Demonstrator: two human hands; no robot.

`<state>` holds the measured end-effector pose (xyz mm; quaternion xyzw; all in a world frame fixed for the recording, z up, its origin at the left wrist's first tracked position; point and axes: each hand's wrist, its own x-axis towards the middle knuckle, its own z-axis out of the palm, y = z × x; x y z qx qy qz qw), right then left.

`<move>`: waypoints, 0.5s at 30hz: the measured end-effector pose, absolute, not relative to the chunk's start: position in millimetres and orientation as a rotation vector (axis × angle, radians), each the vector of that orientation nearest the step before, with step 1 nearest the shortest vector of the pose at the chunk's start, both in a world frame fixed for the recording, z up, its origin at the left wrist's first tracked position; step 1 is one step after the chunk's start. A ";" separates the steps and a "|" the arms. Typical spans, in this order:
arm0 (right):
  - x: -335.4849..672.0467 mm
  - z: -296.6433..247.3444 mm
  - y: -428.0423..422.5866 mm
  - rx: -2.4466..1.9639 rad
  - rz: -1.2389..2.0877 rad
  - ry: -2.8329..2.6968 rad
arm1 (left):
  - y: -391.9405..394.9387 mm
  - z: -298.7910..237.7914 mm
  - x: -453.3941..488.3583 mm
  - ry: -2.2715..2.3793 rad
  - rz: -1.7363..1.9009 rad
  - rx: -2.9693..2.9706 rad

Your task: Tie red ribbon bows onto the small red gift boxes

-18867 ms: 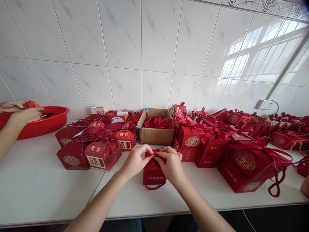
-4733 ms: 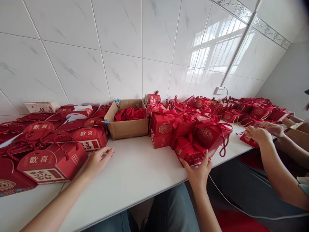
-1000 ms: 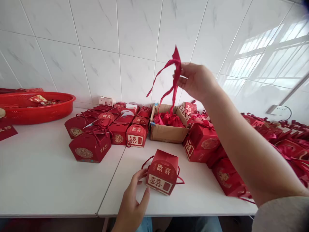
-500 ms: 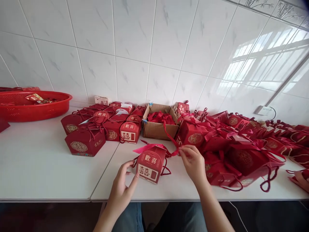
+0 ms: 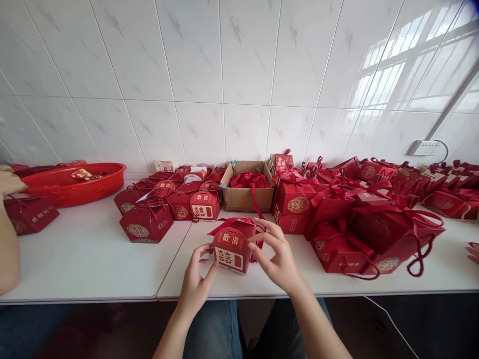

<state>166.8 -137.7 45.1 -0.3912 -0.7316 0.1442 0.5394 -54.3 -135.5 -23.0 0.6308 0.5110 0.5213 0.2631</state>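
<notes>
Near the counter's (image 5: 93,269) front edge, left hand (image 5: 195,285) and right hand (image 5: 281,262), fingers (image 5: 271,229) apart, flank a likely light, stiff box (image 5: 230,248) best side-gripped.

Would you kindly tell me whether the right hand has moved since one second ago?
Yes, downward: the right hand was raised higher than the cardboard box; now it is lower, on the near side of that box.
</notes>
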 end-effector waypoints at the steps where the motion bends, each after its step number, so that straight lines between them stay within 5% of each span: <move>1: 159.1 50.0 -140.0 -0.882 0.316 -1.789 | -136.3 -21.5 -54.5 1.348 1.441 1.700; 11: 142.5 21.6 -181.9 -0.945 0.448 -1.381 | -139.2 30.1 -48.7 1.022 1.426 1.752; 15: 141.6 19.4 -199.7 -0.894 0.830 -1.183 | -172.5 59.9 -29.5 1.030 1.434 1.992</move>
